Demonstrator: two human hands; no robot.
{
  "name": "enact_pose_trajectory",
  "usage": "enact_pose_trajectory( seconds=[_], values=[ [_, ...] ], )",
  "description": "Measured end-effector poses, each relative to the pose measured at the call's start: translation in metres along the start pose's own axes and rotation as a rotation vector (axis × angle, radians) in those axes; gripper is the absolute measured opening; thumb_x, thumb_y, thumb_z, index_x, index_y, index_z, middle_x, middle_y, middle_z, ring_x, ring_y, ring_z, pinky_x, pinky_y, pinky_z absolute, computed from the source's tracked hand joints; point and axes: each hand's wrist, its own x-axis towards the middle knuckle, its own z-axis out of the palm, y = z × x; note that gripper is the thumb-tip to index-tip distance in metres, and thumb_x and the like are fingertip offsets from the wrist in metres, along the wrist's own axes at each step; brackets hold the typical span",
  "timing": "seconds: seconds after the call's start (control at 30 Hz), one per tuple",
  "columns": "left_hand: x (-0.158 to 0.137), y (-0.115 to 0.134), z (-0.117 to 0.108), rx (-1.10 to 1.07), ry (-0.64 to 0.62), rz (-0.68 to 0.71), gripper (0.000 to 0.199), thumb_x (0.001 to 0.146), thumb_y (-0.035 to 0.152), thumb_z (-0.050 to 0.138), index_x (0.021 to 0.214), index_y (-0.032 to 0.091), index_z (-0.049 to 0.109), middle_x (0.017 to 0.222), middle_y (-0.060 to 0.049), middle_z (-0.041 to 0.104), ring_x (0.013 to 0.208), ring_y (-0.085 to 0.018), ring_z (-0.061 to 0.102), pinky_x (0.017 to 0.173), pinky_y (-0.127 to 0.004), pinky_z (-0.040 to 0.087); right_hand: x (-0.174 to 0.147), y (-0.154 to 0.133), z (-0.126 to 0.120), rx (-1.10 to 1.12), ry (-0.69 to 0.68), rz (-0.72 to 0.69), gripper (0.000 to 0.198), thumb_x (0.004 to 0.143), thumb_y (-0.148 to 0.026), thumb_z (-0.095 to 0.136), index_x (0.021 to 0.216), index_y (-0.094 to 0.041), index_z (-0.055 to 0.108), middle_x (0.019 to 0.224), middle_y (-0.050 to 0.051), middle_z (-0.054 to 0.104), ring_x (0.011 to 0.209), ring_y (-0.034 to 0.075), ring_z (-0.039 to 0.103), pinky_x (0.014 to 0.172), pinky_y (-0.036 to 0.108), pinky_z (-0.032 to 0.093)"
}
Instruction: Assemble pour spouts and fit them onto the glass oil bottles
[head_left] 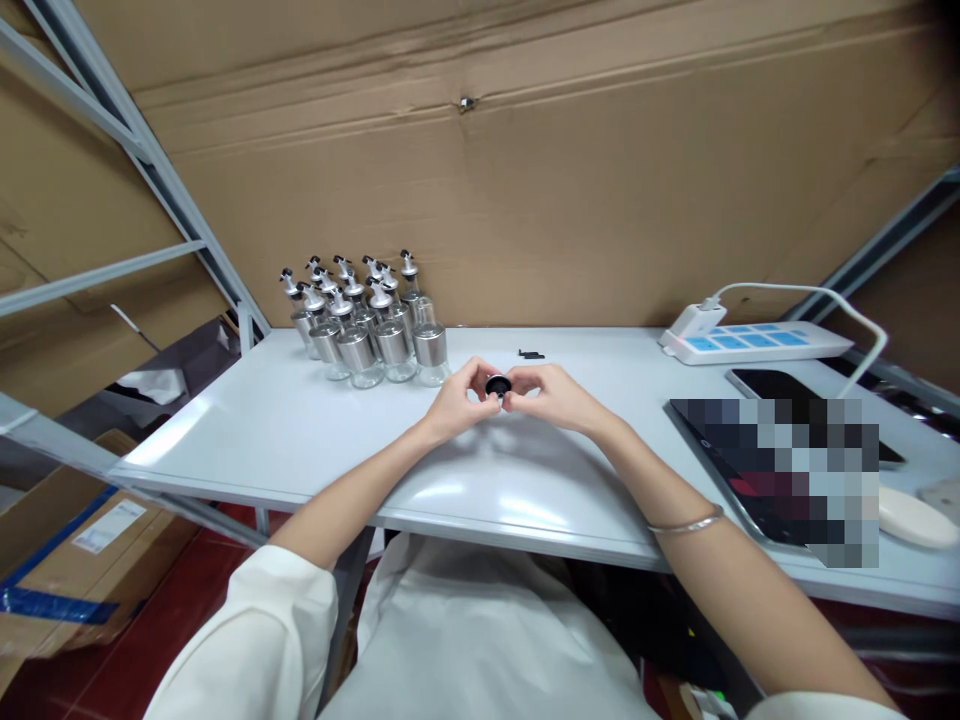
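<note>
Between my two hands, above the middle of the white table (247,440), is a bottle pourer top (498,385) with its round black side facing up. My left hand (466,398) pinches it from the left, and my right hand (546,395) grips its right side. Fingertips cover part of its silver edge and underside. Beyond my left hand stands a glass bottle (430,346) with a metal band and no pourer on it. Several similar bottles (358,352) with silver and black pourers are grouped to its left. Small black pieces (531,354) lie just behind my hands.
A white power strip (757,342) with a plugged-in charger (699,318) and cable sits at the back right. In front of it lie a dark phone (780,385) and a partly blurred tablet (712,450). Cardboard (525,220) walls the back; a metal frame (172,215) rises at left.
</note>
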Motion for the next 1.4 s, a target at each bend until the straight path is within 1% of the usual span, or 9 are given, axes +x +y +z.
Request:
enact_pose_trajectory(
  seconds=[0.2,0.4,0.53,0.63,0.8,0.97,1.07,1.17,1.4],
  values=[
    [-0.001,0.003,-0.001,0.042,-0.014,0.024,0.021,0.065,0.018,0.059,0.083,0.018,0.049,0.069,0.004,0.05,0.062,-0.008,0.044,0.063,-0.022,0.037,-0.001,-0.001,-0.002,-0.062,0.011,-0.055,0.014,0.064,-0.023,0.053,0.069,-0.017,0.065,0.059,-0.002,0.058,0.06,0.013,0.051,0.06,0.025,0.039],
    [0.001,0.0,-0.004,0.128,0.006,0.133,0.023,0.066,0.017,0.058,0.088,0.019,0.05,0.086,-0.002,0.056,0.069,-0.01,0.047,0.069,-0.025,0.041,0.001,0.003,-0.003,0.092,0.026,-0.027,0.02,0.065,-0.024,0.062,0.083,-0.017,0.065,0.071,0.002,0.066,0.07,0.017,0.06,0.069,0.029,0.047],
    [0.001,0.0,-0.005,0.25,0.004,0.2,0.025,0.067,0.017,0.059,0.091,0.02,0.055,0.082,-0.001,0.051,0.07,-0.013,0.045,0.07,-0.027,0.039,0.002,0.004,-0.005,0.119,0.016,-0.032,0.029,0.07,-0.034,0.066,0.094,-0.018,0.068,0.084,0.005,0.069,0.076,0.018,0.062,0.072,0.031,0.048],
    [0.001,0.001,-0.005,0.307,-0.023,0.251,0.029,0.068,0.015,0.058,0.096,0.02,0.057,0.083,-0.002,0.051,0.073,-0.014,0.045,0.072,-0.028,0.04,0.003,0.005,-0.007,0.121,0.042,-0.027,0.03,0.073,-0.04,0.066,0.092,-0.018,0.07,0.085,0.005,0.069,0.077,0.018,0.062,0.07,0.031,0.048],
    [0.0,-0.003,-0.004,0.329,-0.046,0.307,0.035,0.073,0.016,0.058,0.106,0.022,0.05,0.088,-0.002,0.051,0.078,-0.015,0.049,0.074,-0.029,0.042,0.004,0.011,-0.008,0.171,0.015,-0.009,0.029,0.072,-0.042,0.067,0.086,-0.016,0.07,0.074,0.004,0.067,0.069,0.017,0.059,0.067,0.031,0.047],
    [-0.001,-0.007,-0.003,0.315,-0.038,0.356,0.049,0.076,0.024,0.063,0.118,0.024,0.039,0.102,-0.006,0.051,0.09,-0.017,0.052,0.077,-0.03,0.043,0.003,0.009,-0.01,0.37,0.013,0.032,0.031,0.065,-0.04,0.073,0.084,-0.017,0.067,0.077,0.004,0.068,0.071,0.017,0.06,0.072,0.032,0.048],
    [-0.001,-0.006,-0.003,0.324,-0.029,0.343,0.05,0.075,0.032,0.068,0.116,0.024,0.04,0.107,-0.007,0.05,0.096,-0.019,0.053,0.08,-0.032,0.044,0.001,0.002,-0.014,0.438,-0.003,0.029,0.032,0.062,-0.041,0.076,0.08,-0.017,0.065,0.076,0.004,0.068,0.069,0.016,0.061,0.074,0.033,0.048],
    [-0.001,-0.004,-0.002,0.31,-0.006,0.345,0.047,0.074,0.036,0.07,0.11,0.023,0.042,0.105,-0.006,0.051,0.093,-0.019,0.054,0.079,-0.032,0.044,0.0,-0.002,-0.016,0.445,-0.034,0.029,0.033,0.061,-0.043,0.076,0.077,-0.018,0.064,0.073,0.003,0.067,0.068,0.016,0.06,0.075,0.034,0.048],
    [0.0,-0.006,-0.002,0.35,0.007,0.453,0.032,0.079,0.037,0.066,0.099,0.021,0.047,0.099,-0.005,0.051,0.086,-0.015,0.054,0.078,-0.03,0.046,-0.001,-0.001,-0.018,0.447,-0.104,0.037,0.034,0.063,-0.043,0.076,0.081,-0.017,0.065,0.088,0.007,0.071,0.084,0.02,0.064,0.082,0.036,0.046]
  ],
)
